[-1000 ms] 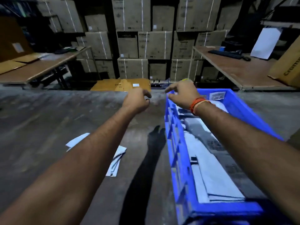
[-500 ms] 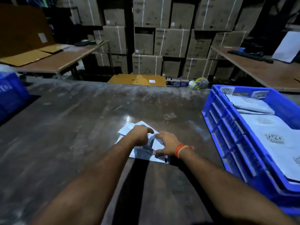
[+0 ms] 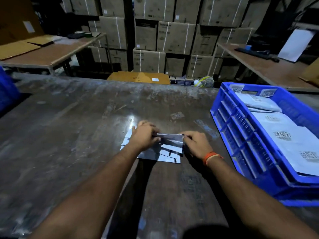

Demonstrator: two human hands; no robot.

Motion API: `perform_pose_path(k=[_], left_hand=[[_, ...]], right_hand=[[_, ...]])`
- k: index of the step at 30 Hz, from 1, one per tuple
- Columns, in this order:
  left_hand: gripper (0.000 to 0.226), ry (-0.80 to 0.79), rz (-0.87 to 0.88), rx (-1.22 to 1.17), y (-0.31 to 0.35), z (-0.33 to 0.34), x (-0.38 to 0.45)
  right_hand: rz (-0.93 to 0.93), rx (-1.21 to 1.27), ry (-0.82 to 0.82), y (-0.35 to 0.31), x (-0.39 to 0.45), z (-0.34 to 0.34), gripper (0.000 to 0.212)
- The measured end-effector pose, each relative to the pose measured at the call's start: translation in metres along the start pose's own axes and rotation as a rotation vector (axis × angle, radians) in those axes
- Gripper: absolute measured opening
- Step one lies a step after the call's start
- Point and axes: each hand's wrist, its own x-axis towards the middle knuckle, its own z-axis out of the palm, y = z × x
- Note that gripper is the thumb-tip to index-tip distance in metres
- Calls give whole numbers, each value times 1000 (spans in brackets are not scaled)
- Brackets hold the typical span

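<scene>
A small pile of white paper slips (image 3: 165, 153) lies on the dark worktable (image 3: 69, 135) in front of me. My left hand (image 3: 145, 137) and my right hand (image 3: 195, 144) each pinch one end of a single slip (image 3: 170, 136), which is lifted a little above the pile and stretched between them. An orange band circles my right wrist. Part of the pile is hidden under my left hand.
A blue plastic crate (image 3: 241, 135) with white labelled parcels (image 3: 284, 140) stands at the right of the table. Another blue crate (image 3: 6, 94) shows at the far left edge. Stacked cardboard boxes (image 3: 172, 37) fill the back, with side tables left and right.
Both hands came down from near the blue crate to the paper pile, then lifted one slip by its ends. My view has swung left, so the crate now sits further right.
</scene>
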Motion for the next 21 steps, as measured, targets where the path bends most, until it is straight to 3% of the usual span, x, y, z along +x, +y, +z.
perform_pose_path(k=[2,6,10,17,21], left_hand=[[59,70,14,-1,1,-2,-1],[40,256,-26,-240,33,-22,-20],[19,200,-170,-555,63,-13,-50],[38,-35,-334,-410,100,59,-104],[34,38,-400,-324,122,80,-125]], right_hand=[[13,162,100,1,-8,-17,24],[90,352,236,14,-19,-43,20],[231,457,181,33,-41,-46,20],[379,125,19,84,-107,-23,16],[363,-96,62,83,-133,-23,17]])
